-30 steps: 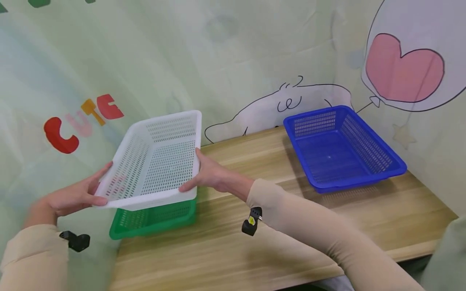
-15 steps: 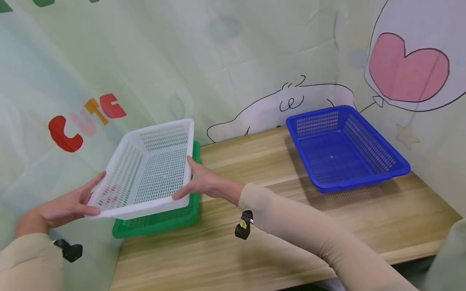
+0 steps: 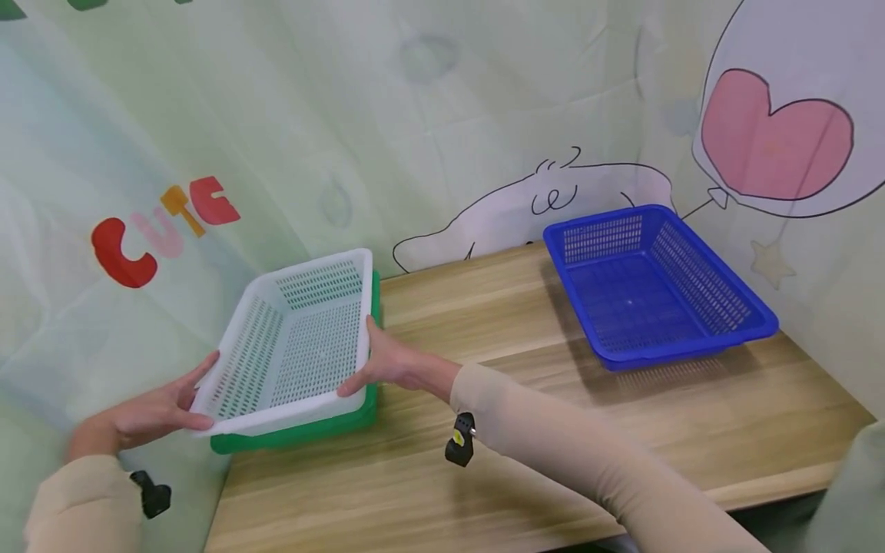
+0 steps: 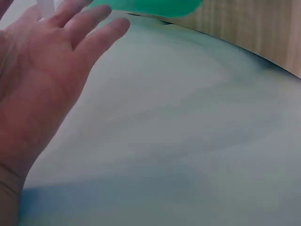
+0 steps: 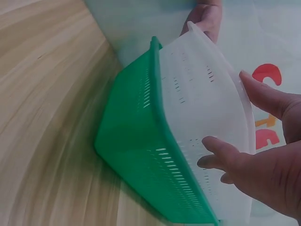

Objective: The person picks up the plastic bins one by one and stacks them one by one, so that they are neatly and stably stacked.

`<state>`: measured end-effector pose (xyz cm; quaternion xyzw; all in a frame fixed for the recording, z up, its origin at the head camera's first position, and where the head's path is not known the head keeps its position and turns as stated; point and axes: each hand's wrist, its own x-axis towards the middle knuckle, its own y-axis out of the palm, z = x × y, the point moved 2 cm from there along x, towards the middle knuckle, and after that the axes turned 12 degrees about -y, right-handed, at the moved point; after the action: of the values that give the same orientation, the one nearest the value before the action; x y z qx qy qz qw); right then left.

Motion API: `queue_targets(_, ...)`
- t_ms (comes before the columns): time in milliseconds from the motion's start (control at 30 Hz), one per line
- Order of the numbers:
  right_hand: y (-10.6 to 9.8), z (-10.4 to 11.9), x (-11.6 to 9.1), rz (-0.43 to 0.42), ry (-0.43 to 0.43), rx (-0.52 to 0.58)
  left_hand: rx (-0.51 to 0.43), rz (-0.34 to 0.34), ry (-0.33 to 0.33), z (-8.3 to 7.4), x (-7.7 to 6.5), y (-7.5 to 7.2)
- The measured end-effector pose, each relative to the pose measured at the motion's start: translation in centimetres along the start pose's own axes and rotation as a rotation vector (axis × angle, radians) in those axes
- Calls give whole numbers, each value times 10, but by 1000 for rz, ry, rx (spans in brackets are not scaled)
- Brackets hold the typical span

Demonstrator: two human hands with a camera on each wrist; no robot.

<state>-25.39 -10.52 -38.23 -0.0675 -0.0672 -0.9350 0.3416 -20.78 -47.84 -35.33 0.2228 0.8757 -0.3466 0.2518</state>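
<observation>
While the left hand (image 3: 152, 415) and right hand (image 3: 390, 359) hold the white basket (image 3: 314, 349) in the head view, it sits tilted, partly inside the green basket (image 3: 297, 435) on the desk (image 3: 459, 307).
Left wrist: cropped fingers (image 4: 103, 40), slightly spread; right wrist: thumb (image 5: 263, 96) touching the white rim, fingers against the side.

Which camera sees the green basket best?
The right wrist view: it shows the green basket up close, its rim and holey sides. The head view shows mainly strips beyond the white basket; the left wrist view, one small piece.
</observation>
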Motion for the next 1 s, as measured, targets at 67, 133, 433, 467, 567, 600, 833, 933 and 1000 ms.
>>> queue_targets(67, -1, -4, -1, 16, -9, -30, 4, -2, -13, 2, 3, 3)
queue_targets(133, -1, -6, -2, 22, 7, -69, 4, -2, -27, 5, 6, 6)
queue_targets(433, -5, -31, -7, 105, 17, -246, -23, 2, -77, 17, 18, 26)
queue_targets(467, -5, -35, -8, 107, 28, -275, -38, 4, -86, 20, 21, 29)
queue_targets(567, -2, -46, -12, 111, 49, -324, -94, 10, -111, 28, 27, 36)
queue_targets(600, -2, -49, -12, 113, 43, -316, -103, 4, -113, 30, 28, 37)
queue_targets(833, 2, -57, -7, 143, -190, -99, -220, 1, -27, 38, 37, 41)
queue_targets(933, 2, -59, -7, 167, -226, -60, -323, 40, 31, 42, 39, 48)
queue_targets(1000, 0, -60, -8, 158, -196, -90, -350, 46, 68, 42, 39, 51)
